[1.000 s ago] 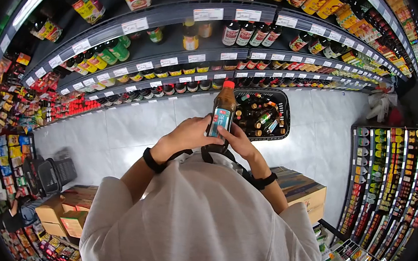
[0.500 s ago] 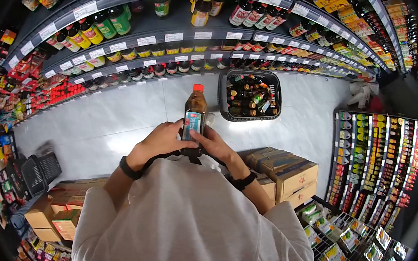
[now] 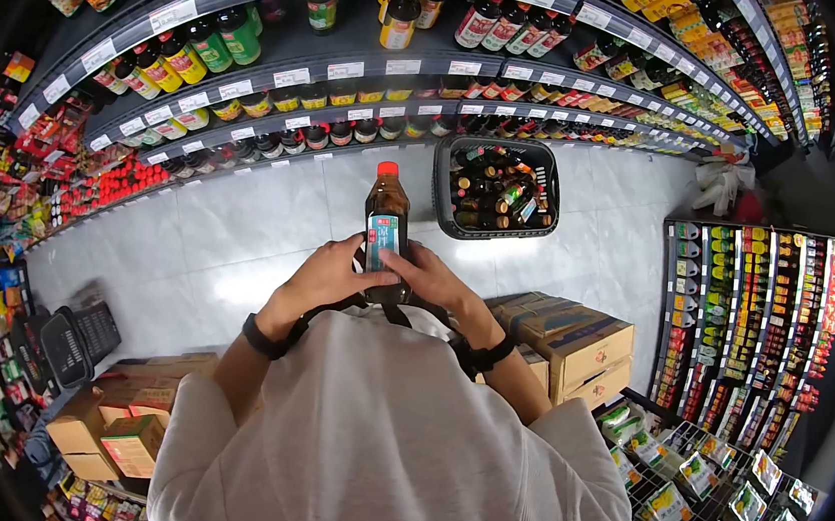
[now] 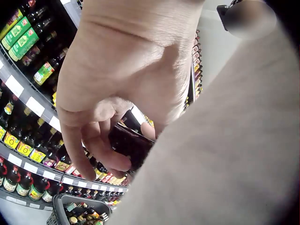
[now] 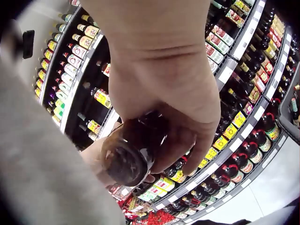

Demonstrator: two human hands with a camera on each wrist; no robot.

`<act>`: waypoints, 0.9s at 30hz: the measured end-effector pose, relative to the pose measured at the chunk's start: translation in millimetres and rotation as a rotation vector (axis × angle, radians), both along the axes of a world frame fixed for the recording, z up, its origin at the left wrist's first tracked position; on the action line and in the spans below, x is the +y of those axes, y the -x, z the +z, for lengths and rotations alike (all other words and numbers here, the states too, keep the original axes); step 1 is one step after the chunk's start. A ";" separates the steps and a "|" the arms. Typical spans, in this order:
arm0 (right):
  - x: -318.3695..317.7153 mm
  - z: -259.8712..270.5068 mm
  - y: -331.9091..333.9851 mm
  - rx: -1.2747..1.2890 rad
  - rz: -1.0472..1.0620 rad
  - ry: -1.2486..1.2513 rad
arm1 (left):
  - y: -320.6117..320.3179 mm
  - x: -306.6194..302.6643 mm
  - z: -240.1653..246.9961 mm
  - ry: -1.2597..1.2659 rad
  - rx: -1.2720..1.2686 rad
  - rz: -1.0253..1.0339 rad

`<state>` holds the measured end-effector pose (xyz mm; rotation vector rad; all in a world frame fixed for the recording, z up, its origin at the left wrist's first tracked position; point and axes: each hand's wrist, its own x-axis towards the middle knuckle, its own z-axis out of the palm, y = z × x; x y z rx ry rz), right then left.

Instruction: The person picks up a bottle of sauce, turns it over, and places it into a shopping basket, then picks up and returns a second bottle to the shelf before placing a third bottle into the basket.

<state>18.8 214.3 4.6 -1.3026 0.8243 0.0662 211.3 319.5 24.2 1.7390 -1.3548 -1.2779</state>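
In the head view a dark sauce bottle (image 3: 389, 203) with a red cap and blue label stands in front of the person's chest, cap pointing away. My left hand (image 3: 323, 277) grips its left side, thumb lying across the lower front. From the right side my right hand (image 3: 436, 280) holds it, its thumb over the label's lower part. The left wrist view shows curled fingers around the dark bottle (image 4: 131, 145), partly hidden by the sleeve. In the right wrist view the bottle's round base (image 5: 124, 161) faces the camera, with fingers wrapped behind it.
A black shopping basket (image 3: 442, 188) full of bottles sits on the floor ahead, right of the held bottle. Beyond it run store shelves (image 3: 357, 56) lined with sauces. Cardboard boxes (image 3: 590, 352) stand at right, more boxes (image 3: 85, 429) at left, near a black basket (image 3: 67, 347).
The head view has shifted, and the bottle, which overlapped the basket a second ago, now appears left of it. Both hands keep their hold; little differs from half a second ago.
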 end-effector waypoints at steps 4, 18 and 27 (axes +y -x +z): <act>-12.1 7.2 16.1 0.049 -0.008 0.044 | 16.5 -16.7 4.4 -0.054 -0.054 -0.039; -34.0 -6.5 59.5 0.103 -0.016 0.167 | 52.5 -49.1 4.7 -0.110 -0.069 -0.116; -31.8 -29.4 66.0 -0.008 -0.040 0.186 | 57.9 -47.1 -3.1 -0.080 -0.165 -0.128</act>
